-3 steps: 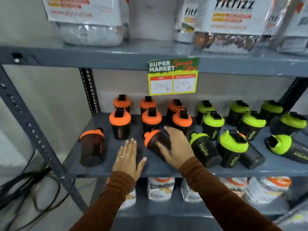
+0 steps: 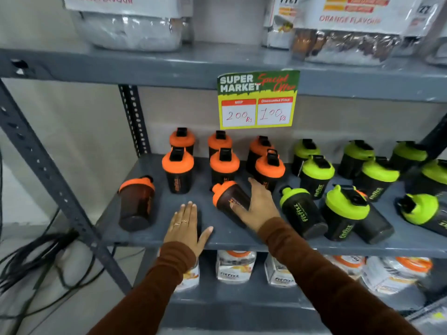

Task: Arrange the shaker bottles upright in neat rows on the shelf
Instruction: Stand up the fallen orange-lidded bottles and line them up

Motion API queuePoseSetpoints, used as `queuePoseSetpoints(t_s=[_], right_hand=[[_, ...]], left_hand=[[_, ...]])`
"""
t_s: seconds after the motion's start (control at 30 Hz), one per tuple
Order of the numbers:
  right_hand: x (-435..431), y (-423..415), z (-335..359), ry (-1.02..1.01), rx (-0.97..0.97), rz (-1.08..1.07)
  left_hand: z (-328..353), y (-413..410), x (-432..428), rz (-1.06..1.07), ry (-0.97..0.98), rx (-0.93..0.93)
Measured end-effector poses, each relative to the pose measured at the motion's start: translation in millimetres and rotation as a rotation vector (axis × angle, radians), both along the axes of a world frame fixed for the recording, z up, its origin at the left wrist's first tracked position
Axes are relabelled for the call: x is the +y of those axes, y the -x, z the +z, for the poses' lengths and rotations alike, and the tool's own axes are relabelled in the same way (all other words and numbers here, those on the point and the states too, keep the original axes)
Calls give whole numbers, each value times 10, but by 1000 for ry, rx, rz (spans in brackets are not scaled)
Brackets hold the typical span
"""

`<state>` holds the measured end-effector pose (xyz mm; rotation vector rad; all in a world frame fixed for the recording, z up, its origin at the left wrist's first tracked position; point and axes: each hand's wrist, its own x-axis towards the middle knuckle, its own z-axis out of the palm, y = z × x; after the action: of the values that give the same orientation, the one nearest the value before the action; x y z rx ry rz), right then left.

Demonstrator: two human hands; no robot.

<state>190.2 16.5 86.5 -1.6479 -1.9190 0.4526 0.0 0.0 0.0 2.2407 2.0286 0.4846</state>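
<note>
On the grey shelf (image 2: 154, 228) my right hand (image 2: 257, 207) wraps around a tilted orange-lidded shaker bottle (image 2: 227, 198) that leans to the left at the front. My left hand (image 2: 185, 226) lies flat and open on the shelf just left of it, holding nothing. Several orange-lidded shakers (image 2: 177, 169) stand upright in two rows behind. Another orange-lidded shaker (image 2: 136, 203) lies tipped at the far left. To the right, green-lidded shakers (image 2: 316, 175) stand in rows at the back, while several green ones (image 2: 302, 211) lie tilted or toppled at the front.
A price sign (image 2: 257, 100) hangs from the shelf above, which carries bagged goods (image 2: 128, 27). White jars (image 2: 235, 264) fill the shelf below. Slanted metal uprights (image 2: 46, 170) frame the left side, with black cables (image 2: 36, 259) on the floor beside them.
None of the bottles has visibly moved; both hands stay in about the same places on the shelf.
</note>
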Motion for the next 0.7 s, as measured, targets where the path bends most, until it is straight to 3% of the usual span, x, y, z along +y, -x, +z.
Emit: queuePoseSetpoints(t_s=[0.1,0.2,0.33,0.47,0.53,0.7], right_hand=[[265,30,-72,273,-30,-38],[416,102,-121,396,-73,-24],[472,112,-232,362,-129,-48],[364,107,-333,185,-97,-16],[338,122,-409,95,-9,-4],[271,164,-580,82,505,-66]], left_hand=[[-120,38,10,61,82,76],[-145,76,38,13,144,163],[-146,109,63,-27,176,220],[-150,92,76,-10,144,276],[-150,85,79,-9,145,287],[-162,100,69,-1,124,296]])
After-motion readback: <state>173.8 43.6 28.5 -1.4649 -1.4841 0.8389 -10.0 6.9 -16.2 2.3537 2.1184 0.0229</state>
